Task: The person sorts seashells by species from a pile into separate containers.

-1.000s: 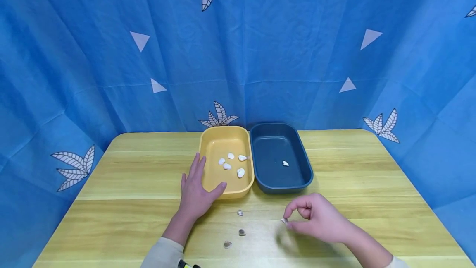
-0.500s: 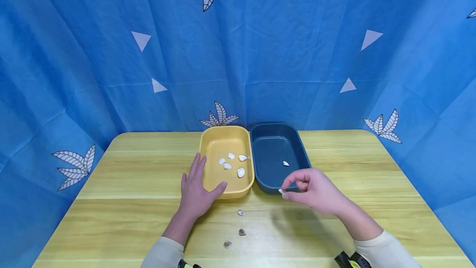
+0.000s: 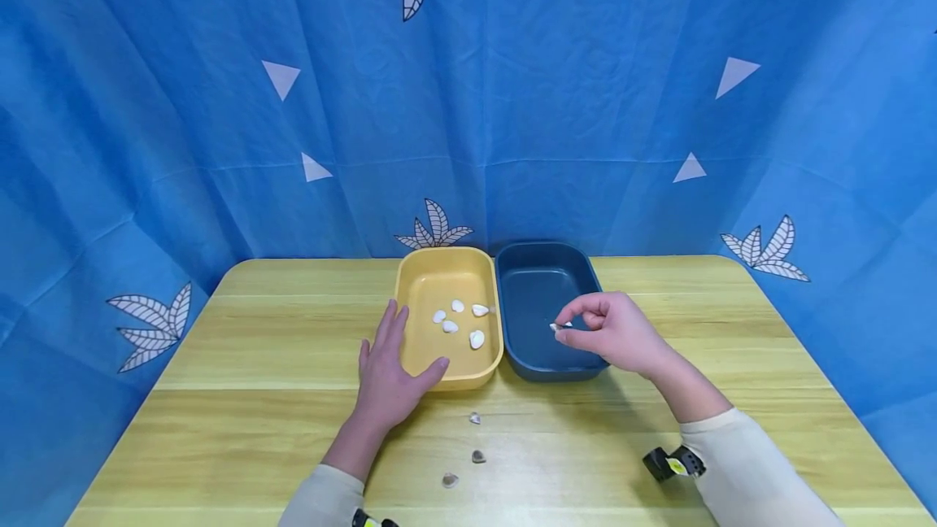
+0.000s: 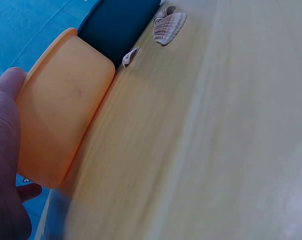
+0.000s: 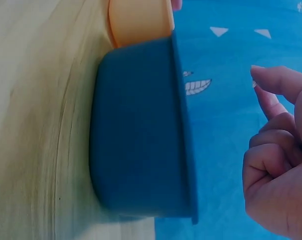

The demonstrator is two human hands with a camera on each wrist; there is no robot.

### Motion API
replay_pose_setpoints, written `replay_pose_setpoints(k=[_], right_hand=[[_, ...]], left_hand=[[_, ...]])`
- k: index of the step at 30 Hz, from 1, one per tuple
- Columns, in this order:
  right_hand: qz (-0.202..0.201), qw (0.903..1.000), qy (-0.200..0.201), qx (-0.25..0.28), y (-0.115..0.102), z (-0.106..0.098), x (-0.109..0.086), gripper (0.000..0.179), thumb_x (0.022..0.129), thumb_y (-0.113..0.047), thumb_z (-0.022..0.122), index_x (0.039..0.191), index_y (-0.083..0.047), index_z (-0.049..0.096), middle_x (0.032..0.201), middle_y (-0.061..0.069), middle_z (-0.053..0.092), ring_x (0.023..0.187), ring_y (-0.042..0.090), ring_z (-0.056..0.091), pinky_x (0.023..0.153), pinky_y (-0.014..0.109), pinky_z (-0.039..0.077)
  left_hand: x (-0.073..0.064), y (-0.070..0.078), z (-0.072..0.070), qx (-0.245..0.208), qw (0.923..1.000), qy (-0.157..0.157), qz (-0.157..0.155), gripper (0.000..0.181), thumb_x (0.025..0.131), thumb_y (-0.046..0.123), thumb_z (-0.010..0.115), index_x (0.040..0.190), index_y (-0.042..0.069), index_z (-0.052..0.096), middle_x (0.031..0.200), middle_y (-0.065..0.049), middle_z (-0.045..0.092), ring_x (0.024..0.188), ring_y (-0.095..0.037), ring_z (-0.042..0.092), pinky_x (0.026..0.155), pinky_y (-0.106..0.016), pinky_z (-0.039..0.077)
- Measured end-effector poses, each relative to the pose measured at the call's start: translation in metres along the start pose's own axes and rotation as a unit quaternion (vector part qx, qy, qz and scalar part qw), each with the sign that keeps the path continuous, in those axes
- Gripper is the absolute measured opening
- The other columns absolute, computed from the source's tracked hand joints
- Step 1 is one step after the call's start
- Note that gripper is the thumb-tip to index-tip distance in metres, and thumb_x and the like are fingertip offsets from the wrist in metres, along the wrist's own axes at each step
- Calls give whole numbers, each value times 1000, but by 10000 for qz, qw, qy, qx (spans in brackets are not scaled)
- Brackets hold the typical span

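My right hand (image 3: 615,333) is over the blue bin (image 3: 516,348), pinching a small pale seashell (image 3: 555,327) between thumb and index finger. In the right wrist view only a tiny white bit of that shell (image 5: 254,84) shows at the fingertips, above the bin's rim; the other fingers are curled in. My left hand (image 3: 390,385) lies spread on the yellow bin (image 3: 406,267), thumb on its near rim and fingers along its left side. Several white seashells (image 3: 477,339) lie in the yellow bin. Whatever lies under my right fingertips is mostly hidden.
Three brownish shells lie on the wooden table (image 3: 256,348) in front of the bins: one shell (image 3: 474,418) nearest them, another shell (image 3: 478,456) and a third shell (image 3: 450,480) nearer me. A blue curtain (image 3: 571,104) hangs behind the table. The two bins stand side by side.
My right hand has lifted from low over the table and moved forward with the pinched shell, past the blue bin's near rim. The left hand stays where it was.
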State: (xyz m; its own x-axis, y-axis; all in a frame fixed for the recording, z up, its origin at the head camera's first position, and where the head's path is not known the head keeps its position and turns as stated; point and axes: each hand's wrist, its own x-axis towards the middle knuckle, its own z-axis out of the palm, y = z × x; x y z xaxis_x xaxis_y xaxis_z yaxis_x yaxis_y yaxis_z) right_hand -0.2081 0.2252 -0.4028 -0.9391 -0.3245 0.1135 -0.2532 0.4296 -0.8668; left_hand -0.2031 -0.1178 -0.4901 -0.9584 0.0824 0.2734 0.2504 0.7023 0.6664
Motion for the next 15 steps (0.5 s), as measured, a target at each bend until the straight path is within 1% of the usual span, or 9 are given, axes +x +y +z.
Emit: replay_pose_setpoints(k=[9, 15], right_hand=[[420, 9978, 514, 82, 17, -3, 27, 20, 87, -20, 80, 101, -7, 75, 56, -1, 27, 46, 20, 26, 44, 31, 27], [599, 9954, 735, -134, 20, -1, 45, 17, 88, -21, 78, 102, -11, 75, 56, 1, 30, 47, 21, 30, 48, 33, 31]], left_hand=[[0, 0, 0, 20, 10000, -19, -34, 98, 83, 59, 72, 158, 12, 29, 166, -2, 13, 146, -31, 25, 114, -63, 3], [-1, 0, 0, 28, 10000, -2, 8, 98, 83, 58, 72, 158, 12, 29, 166, -2, 13, 146, -31, 26, 114, -64, 4]])
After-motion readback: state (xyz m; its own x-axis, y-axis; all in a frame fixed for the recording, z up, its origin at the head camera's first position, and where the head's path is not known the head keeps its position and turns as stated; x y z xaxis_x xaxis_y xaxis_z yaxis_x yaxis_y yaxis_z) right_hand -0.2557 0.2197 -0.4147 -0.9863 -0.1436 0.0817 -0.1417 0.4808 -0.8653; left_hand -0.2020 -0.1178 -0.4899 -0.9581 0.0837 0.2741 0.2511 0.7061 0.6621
